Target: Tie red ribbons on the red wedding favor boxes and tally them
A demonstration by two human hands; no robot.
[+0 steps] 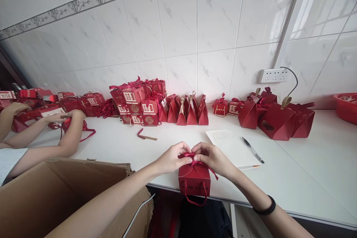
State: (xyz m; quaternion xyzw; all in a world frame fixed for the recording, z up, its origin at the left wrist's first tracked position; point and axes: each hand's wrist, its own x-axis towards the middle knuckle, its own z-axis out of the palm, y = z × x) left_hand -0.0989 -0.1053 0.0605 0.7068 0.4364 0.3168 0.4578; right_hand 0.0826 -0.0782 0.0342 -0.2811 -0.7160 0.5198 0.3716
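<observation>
A small red gift box (194, 179) with dark lettering and a twisted red cord handle (195, 201) stands at the table's front edge. On its top is a red ribbon (195, 163), tied in what looks like a bow. My left hand (178, 157) pinches the ribbon from the left, thumb against fingertips. From the right, my right hand (208, 156) pinches it too, thumb in front. Both hands nearly meet above the box. A ribbon end hangs down on the right, below my right hand. Part of the bow is hidden by my fingers.
Stacked red boxes (135, 106), cone-shaped boxes (192, 111) and larger red boxes (279, 119) line the wall. A notebook (231, 145) and pen (252, 149) lie right. A cardboard carton (69, 193) stands left. Other people's hands (57, 118) work far left. A red basin (347, 108) sits far right.
</observation>
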